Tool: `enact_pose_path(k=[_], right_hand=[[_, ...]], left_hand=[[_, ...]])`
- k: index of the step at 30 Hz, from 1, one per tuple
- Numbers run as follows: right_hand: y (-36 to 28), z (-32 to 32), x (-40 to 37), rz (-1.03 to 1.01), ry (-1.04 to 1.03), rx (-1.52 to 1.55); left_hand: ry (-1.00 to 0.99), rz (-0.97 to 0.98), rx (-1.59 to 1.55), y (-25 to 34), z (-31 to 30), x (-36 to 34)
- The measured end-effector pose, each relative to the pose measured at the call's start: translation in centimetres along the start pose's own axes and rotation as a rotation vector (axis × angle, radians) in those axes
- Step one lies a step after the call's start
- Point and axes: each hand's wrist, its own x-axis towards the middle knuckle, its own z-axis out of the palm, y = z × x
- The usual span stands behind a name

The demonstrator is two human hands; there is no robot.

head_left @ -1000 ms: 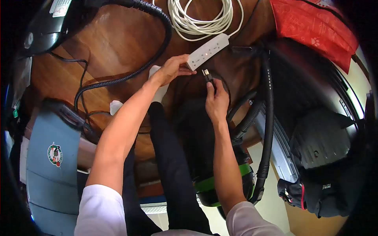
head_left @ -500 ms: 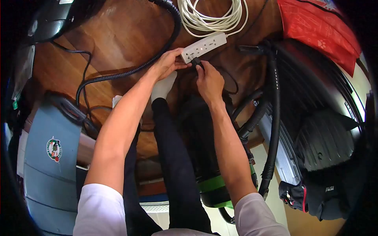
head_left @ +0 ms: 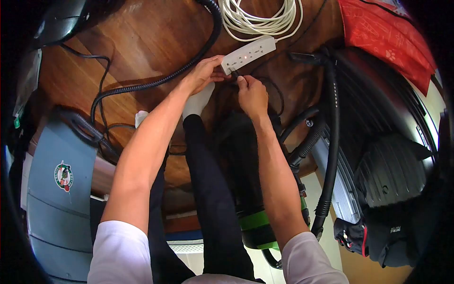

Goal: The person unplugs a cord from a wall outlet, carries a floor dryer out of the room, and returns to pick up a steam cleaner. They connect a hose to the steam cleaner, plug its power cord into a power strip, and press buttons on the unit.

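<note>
A white power strip point(head_left: 255, 51) with a small red light lit lies at a slant over the wooden floor. My left hand point(head_left: 205, 75) is closed round its left end, thumb on the top and fingers at the lower side. A dark plug point(head_left: 235, 74) shows at the strip's near edge, beside the leftmost socket. My right hand point(head_left: 253, 96) pinches this plug between thumb and index finger, its other fingers curled; its prongs are hidden. Below the strip is my white-socked foot point(head_left: 198, 100).
Beyond the strip lies a coil of white cable point(head_left: 260, 21). A black ribbed hose point(head_left: 156, 85) curves across the floor on the left. On the right stand a vacuum hose point(head_left: 331, 142), a black suitcase point(head_left: 373, 94) and a red bag point(head_left: 383, 38). Between them and my legs is a black-and-green vacuum cleaner point(head_left: 255, 220).
The plug now shows smaller and thinner between my right fingers and the strip. The strip sits slightly further right in view, with my left hand still on it.
</note>
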Motion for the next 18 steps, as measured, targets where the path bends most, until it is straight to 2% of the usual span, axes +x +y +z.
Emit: enact_pose_path(k=[1,2,4,5,7,8,10,14,16,18], right_hand=[[0.5,0.4,0.3,0.012,-0.013,0.143],[0.7,0.4,0.6,0.013,-0.015,0.143],[0.9,0.4,1.1,0.376,-0.255,0.688],[0.3,0.1,0.9,0.377,-0.254,0.689],[-0.9,-0.7,0.5,0.632,-0.287,1.024],[-0.8,-0.5,0.5,0.633,-0.287,1.024],[-0.6,-0.3,0.6,0.804,-0.308,1.250],[-0.6,-0.2,0.5,0.890,-0.333,1.393],[-0.6,-0.2,0.4,1.035,-0.362,1.587],[-0.8,-0.1,0.3,1.092,-0.377,1.655]], left_hand=[[-0.014,0.007,-0.006,0.0,0.0,0.0],[-0.028,0.013,-0.013,-0.4,-0.3,0.2],[-0.040,0.031,-0.032,-1.4,-0.6,0.8],[-0.052,0.051,-0.052,-1.4,-0.5,0.8],[-0.031,0.036,-0.063,-1.6,-0.3,0.8],[-0.011,0.020,-0.075,-1.6,-0.1,0.6],[-0.017,0.017,-0.103,-1.6,0.2,0.3],[-0.053,0.015,-0.172,-1.9,0.0,0.5],[-0.055,0.038,-0.168,-2.3,0.1,0.6],[-0.057,0.061,-0.164,-2.7,0.2,0.7]])
